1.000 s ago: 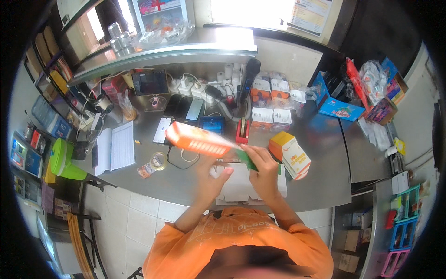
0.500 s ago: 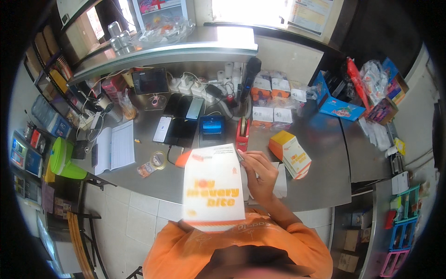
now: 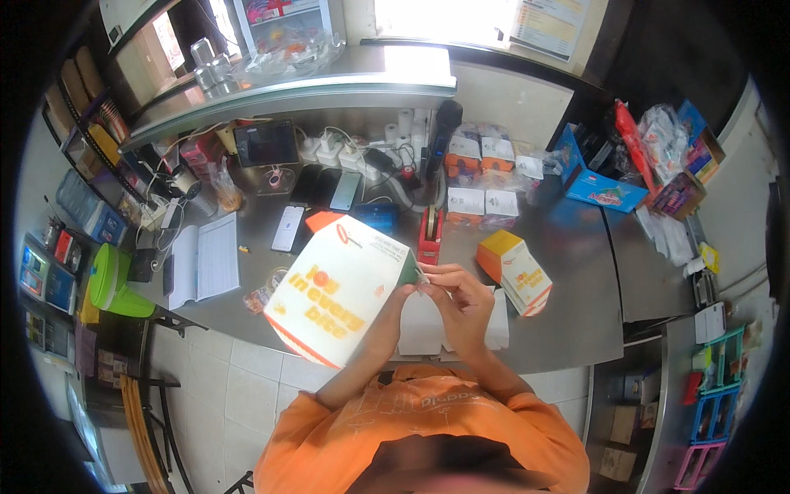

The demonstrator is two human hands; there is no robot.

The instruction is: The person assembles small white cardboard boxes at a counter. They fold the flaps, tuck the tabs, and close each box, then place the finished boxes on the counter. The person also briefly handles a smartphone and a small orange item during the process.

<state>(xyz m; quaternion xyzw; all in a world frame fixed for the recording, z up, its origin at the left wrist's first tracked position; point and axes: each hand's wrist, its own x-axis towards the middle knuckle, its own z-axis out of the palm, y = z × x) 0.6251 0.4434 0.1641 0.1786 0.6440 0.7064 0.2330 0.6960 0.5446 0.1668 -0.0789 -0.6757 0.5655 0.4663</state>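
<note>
A white food carton (image 3: 333, 288) with orange lettering and an orange-striped edge tilts in front of me, above the counter's front edge. My left hand (image 3: 393, 317) grips it near its right side; most of that hand's fingers are hidden behind the carton. Fingertips of my right hand (image 3: 462, 300) are pinched together at the carton's right corner, against the left thumb; what small thing lies between them I cannot make out. Below the hands lie white flat cartons (image 3: 421, 329). A red tape dispenser (image 3: 429, 235) stands just beyond.
To the right sits another orange-and-white carton (image 3: 514, 272). Wrapped packs (image 3: 481, 202), phones (image 3: 288, 228) and a dark card terminal (image 3: 377, 216) occupy the back. An open notebook (image 3: 206, 259) and a green bin (image 3: 119, 281) are at left; a blue box (image 3: 601, 189) stands far right.
The carton has swung from upright to a tilt, its lower end going left. My left hand has come into view at its right side, and the right hand's fingers have closed beside it.
</note>
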